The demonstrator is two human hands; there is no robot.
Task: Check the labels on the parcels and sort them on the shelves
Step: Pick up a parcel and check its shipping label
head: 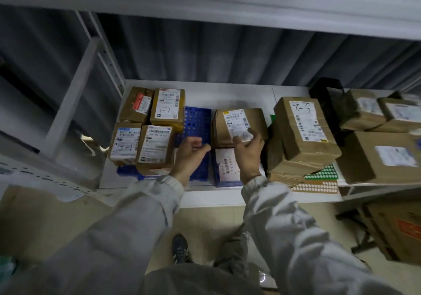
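1. Parcel (239,127): a brown cardboard box with a white label on top sits mid-shelf, resting on other packages, between a blue perforated mat (197,126) and a taller stack of brown parcels (303,133) to its right.
2. The right hand (248,151) lies on the near edge of this parcel, its fingertips on the label's lower corner; the fingers are bent and touching, but whether they actually pinch the box I cannot tell.
3. The left hand (190,154) hovers just beside, over the blue mat, fingers loosely curled and holding nothing.
4. The step looks like reading the label or seating the box. To do it well, keep the fingers off the printed code, steady the box with the free hand, and leave the label facing up like its neighbours.
5. A white-labelled package (225,165) lies just below it, partly under the right wrist.
6. Four labelled boxes (145,126) are grouped at the left.
7. The white shelf (227,92) is metal racking with another board overhead; a grey corrugated wall stands behind, and pale floor tiles (205,221) show below, with more boxes at the far right (376,155).
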